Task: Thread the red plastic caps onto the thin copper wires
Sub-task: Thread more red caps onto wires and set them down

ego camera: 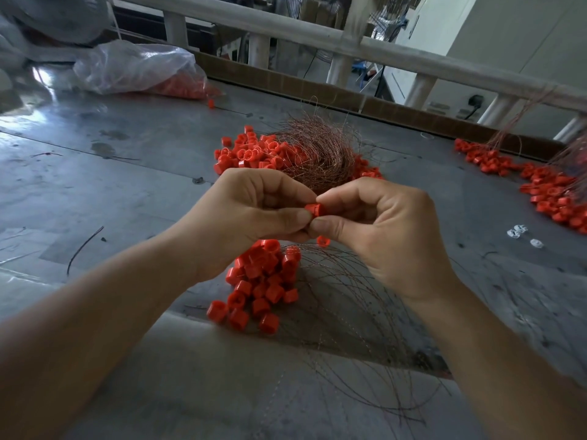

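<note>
A red plastic cap (315, 209) is held between both hands above the metal table. My left hand (251, 214) pinches it from the left with thumb and forefinger; my right hand (378, 227) pinches it from the right. Under the hands hangs a cluster of red caps on wires (263, 287), with thin copper wires (349, 328) fanning toward the near edge. Behind the hands lies a bundle of copper wire (320, 150) on a pile of loose red caps (251, 152). Any wire at the pinched cap is too fine to see.
A clear plastic bag of red caps (143, 71) lies at the back left. More threaded caps (546, 192) and wires sit at the right. A few small white clips (517, 231) lie near them. A cardboard strip and white railing (317, 36) border the table's far edge.
</note>
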A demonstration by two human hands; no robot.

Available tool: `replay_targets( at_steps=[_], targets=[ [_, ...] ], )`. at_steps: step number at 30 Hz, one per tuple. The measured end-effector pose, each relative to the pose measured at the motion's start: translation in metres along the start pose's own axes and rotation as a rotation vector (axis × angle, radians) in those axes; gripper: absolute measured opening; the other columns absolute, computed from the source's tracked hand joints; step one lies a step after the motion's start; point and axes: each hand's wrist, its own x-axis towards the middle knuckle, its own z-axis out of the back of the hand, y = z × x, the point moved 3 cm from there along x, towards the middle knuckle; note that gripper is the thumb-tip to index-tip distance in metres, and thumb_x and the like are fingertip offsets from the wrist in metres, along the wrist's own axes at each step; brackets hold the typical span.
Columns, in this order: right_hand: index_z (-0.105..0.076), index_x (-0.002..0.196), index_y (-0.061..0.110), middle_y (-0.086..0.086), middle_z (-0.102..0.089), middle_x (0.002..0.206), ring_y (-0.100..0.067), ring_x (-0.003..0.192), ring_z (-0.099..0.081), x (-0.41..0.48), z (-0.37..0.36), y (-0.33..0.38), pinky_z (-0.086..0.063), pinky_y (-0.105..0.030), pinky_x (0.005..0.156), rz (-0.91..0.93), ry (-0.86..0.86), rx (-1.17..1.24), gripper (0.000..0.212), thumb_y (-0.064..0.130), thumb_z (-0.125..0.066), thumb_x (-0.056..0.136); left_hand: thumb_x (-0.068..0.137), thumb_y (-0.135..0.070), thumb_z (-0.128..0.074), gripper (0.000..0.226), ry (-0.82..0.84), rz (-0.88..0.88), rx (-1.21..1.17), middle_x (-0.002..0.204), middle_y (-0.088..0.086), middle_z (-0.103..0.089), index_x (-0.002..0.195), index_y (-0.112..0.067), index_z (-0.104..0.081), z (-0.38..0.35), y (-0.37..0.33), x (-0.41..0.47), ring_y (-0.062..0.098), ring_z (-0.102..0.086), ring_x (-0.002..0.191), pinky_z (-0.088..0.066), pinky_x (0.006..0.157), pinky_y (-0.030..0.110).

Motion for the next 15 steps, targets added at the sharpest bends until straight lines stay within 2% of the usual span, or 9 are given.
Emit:
replay_targets(
  at_steps=[4,9,15],
  targets=[
    [-0.071,0.082,0.012,0.006,-0.070,0.076,-0.006,0.066,-0.067,-0.0008,0.0025,0.0010,-0.055,-0.020,0.063,0.019,-0.003,-0.012,0.019,0.008,-0.078,0.065,0.054,-0.014,-0.067,0.019,-0.011,0.001,-0.016,0.069,0.005,-0.071,0.071,-0.017,-0.074,-0.0008,0.0014,0.0003,0.016,-0.069,0.067,-0.054,0.061,0.019],
    [-0.071,0.081,0.014,0.012,-0.067,0.074,0.000,0.064,-0.065,-0.0013,0.0016,-0.0012,-0.050,-0.012,0.060,0.012,-0.011,-0.034,0.020,0.008,-0.078,0.064,0.055,-0.010,-0.067,0.017,-0.028,-0.006,0.007,0.070,0.006,-0.071,0.068,-0.016,-0.074,-0.0012,0.0021,0.0002,0.017,-0.070,0.067,-0.055,0.062,0.019],
    [-0.070,0.079,0.014,0.010,-0.068,0.072,-0.001,0.063,-0.065,-0.0012,0.0008,-0.0019,-0.050,-0.013,0.059,0.008,-0.011,-0.002,0.019,0.008,-0.078,0.063,0.057,-0.008,-0.065,0.018,-0.029,-0.022,0.044,0.069,0.005,-0.072,0.073,-0.014,-0.070,-0.0014,0.0003,-0.0003,0.015,-0.070,0.066,-0.054,0.060,0.017]
  ],
)
